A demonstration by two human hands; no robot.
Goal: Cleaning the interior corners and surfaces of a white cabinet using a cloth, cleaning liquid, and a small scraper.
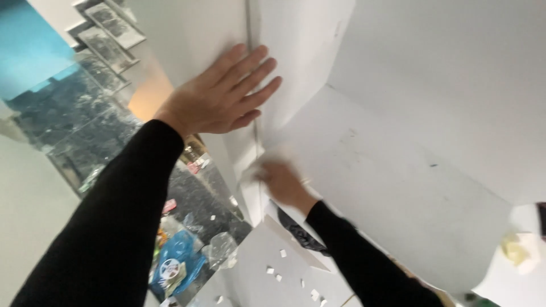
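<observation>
My left hand (222, 94) lies flat with fingers spread on an upright white board (193, 40), next to the vertical seam (250, 68) where it meets a second white panel (301, 40). My right hand (282, 183), blurred by motion, is lower down on the same seam, closed around something small and pale that I cannot make out. Both arms wear black sleeves. A large white board (398, 187) slopes away to the right of the right hand.
Below lies a white sheet (267, 256) scattered with several small white scraps. A blue tape roll and plastic wrappers (176, 264) sit on a dark speckled floor. Framed pictures (108, 28) hang at upper left. A crumpled pale wad (520, 250) rests at the right edge.
</observation>
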